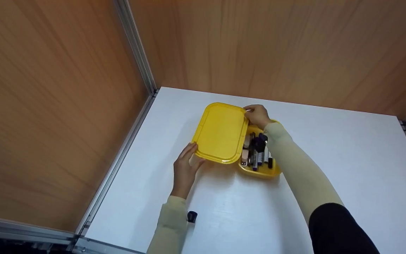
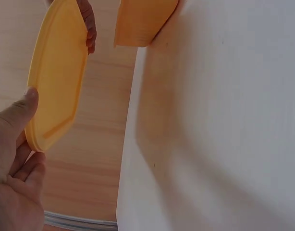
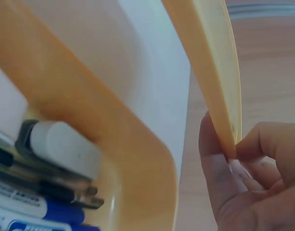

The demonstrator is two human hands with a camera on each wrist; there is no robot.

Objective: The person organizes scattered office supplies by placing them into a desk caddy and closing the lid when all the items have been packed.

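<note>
Yellow lid held tilted just left of the open yellow box of markers | your right hand pinches its far corner | left hand open, fingers straight, steadying near edge | step: handling the lid | next: keep lid level, clear of box rim.

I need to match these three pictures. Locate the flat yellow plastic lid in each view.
Head: the flat yellow plastic lid lies centre frame, left of the yellow box of markers.
Left wrist: upper left, seen edge-on above the left hand's thumb.
Right wrist: upper right, its rim pinched by the right hand.
Shared landmark: the white table, in all three.
</note>
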